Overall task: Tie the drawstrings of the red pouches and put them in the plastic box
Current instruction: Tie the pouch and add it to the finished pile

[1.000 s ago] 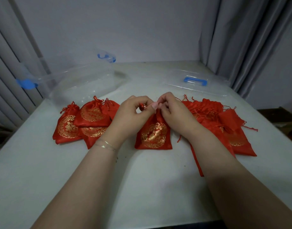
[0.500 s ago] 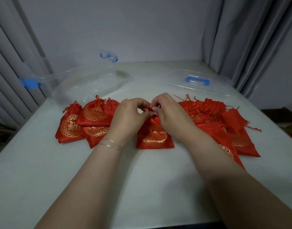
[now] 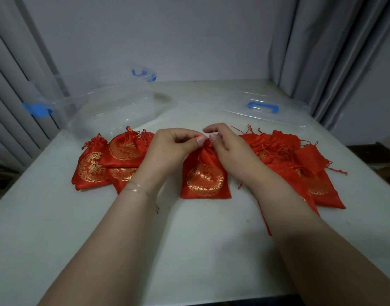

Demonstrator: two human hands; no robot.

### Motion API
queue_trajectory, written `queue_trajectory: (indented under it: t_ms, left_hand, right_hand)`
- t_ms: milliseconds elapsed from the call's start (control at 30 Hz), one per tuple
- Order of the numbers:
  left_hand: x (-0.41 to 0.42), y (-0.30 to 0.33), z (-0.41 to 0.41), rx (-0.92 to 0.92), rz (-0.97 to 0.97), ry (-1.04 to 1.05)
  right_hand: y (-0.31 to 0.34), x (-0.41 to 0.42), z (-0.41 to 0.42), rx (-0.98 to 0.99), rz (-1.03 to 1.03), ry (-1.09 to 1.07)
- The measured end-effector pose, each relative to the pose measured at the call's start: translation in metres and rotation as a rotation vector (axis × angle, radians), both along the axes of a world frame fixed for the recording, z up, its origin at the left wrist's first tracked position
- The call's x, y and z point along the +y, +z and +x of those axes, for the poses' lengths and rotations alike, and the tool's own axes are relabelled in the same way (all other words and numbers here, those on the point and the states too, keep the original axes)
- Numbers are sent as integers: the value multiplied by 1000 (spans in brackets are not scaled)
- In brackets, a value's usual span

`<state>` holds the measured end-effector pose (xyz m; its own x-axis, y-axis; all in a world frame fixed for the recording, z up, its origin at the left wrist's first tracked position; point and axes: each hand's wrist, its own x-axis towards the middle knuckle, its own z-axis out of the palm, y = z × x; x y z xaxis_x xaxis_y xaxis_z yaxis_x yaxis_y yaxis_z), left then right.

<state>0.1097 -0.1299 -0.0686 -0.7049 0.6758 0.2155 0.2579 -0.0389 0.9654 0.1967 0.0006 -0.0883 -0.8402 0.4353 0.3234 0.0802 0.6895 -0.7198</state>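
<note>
Now the two hands are sitting a little further apart at the neck of the pouch than half a second ago, when their fingertips were pressed together over it. The left hand point(image 3: 169, 149) is curling its fingers and pinching a bit of red drawstring point(image 3: 196, 136) between thumb and forefinger, just above the gathered top. The right hand point(image 3: 229, 144) is pinching at the cinched neck with thumb and a fingertip, while its forefinger is lifting up and away, looser than before.

The centre pouch point(image 3: 205, 175) is lying flat on the white table point(image 3: 57, 228) between the wrists, in much the same spot as earlier. Its long axis is running away from the person, with the gathered mouth pointing toward the far wall and the flat bottom edge facing the near side; the gold round pattern is facing up.

To the left, a small pile of closed pouches point(image 3: 114, 160) is overlapping, partly under the left wrist. To the right, a looser pile of pouches point(image 3: 300, 164) is spreading out with drawstrings trailing. Behind the left pile, the clear plastic box point(image 3: 114, 111) with blue clips is standing open, with no pouch inside it. Its clear lid point(image 3: 264, 109) with a blue handle is lying flat at the far right.
</note>
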Motion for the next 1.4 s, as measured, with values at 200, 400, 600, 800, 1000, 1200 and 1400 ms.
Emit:
queue_trajectory:
  t_ms: [200,400,600,800,1000,1200,1400]
  left_hand:
    - [0,-2,-2,-82,35,119]
    - [0,-5,-7,-72,-3,129]
    - [-2,-1,-4,33,-40,27]
    - [-2,0,-4,15,19,-4]
    - [-3,-1,-6,66,-42,34]
    - [1,-11,-10,264,-189,110]
    - [2,-14,-9,509,-256,180]
  right_hand:
    - [4,-5,-1,201,-56,-77]
    - [6,-8,1,50,-164,37]
    - [9,3,5,30,-71,38]
    - [18,1,10,16,-353,114]
    - [18,-1,8,-17,-236,21]
    - [8,-4,4,12,107,-53]
    - [5,-5,2,15,95,-55]
